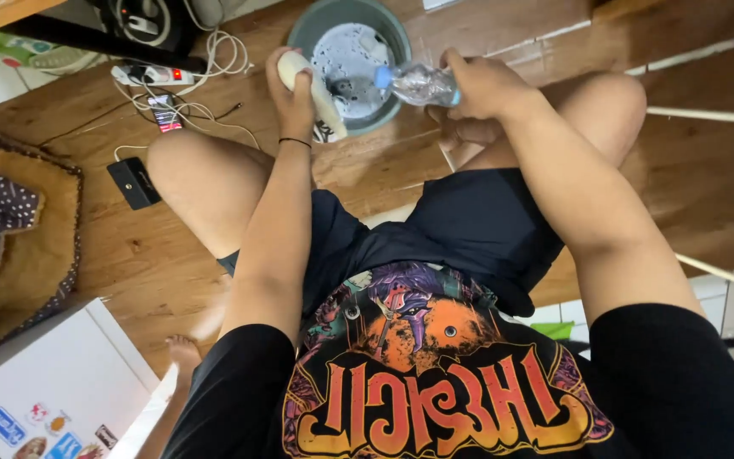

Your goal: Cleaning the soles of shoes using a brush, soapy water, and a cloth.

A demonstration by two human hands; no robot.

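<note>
I sit on a wooden floor with a grey-green basin [392,34] of foamy water in front of my knees. My left hand [292,92] is closed around a cream-coloured, elongated object [320,92] at the basin's near rim. My right hand [486,85] grips a clear plastic bottle [418,83] with a blue cap, held on its side with the cap pointing over the basin. The two hands are a short distance apart above the basin's near edge.
A white power strip [150,75] with tangled white cables and a small black box [133,181] lie on the floor at left. A brown dotted cushion [10,229] sits far left, a white stickered surface [53,382] at lower left. White sticks [707,115] lie at right.
</note>
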